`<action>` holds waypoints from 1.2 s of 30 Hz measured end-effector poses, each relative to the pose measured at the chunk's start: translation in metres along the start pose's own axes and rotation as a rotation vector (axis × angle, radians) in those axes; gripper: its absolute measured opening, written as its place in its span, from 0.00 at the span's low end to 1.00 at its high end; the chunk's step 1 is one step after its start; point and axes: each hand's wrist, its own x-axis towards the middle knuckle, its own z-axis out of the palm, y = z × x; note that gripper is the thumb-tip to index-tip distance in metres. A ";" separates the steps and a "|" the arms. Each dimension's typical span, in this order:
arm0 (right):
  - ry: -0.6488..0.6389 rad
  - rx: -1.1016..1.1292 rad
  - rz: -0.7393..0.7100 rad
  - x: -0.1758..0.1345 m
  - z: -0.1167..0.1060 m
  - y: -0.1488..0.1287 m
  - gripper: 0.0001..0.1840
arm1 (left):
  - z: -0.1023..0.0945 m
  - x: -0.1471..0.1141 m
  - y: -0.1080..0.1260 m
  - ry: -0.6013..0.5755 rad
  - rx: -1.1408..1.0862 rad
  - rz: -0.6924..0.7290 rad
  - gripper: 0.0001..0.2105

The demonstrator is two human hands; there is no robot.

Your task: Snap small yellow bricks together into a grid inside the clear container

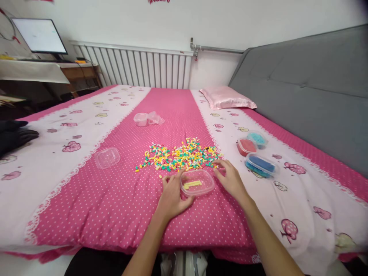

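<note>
My left hand (171, 198) curls round the left side of a small clear plastic container (198, 193), thumb at the near edge and fingers at the far left. A few pale yellow blocks (192, 185) lie inside it. My right hand (231, 180) is at the right end of a spread of small loose blocks (184, 155) in yellow, green, white and red. Its thumb and fingers are bent but apart, by the outermost blocks; nothing shows between them.
On the bedspread (120, 214), to the right, stand lidded containers with red (246, 146), light blue (258, 138) and dark blue (261, 165) contents. A clear lid (107, 158) lies left; clear containers (141, 119) sit farther back. A black glove (17, 136) rests far left, a pink pillow (225, 97) behind.
</note>
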 end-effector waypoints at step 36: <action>0.277 -0.012 -0.039 -0.018 0.054 0.045 0.20 | -0.044 -0.003 -0.045 0.190 0.390 -0.364 0.17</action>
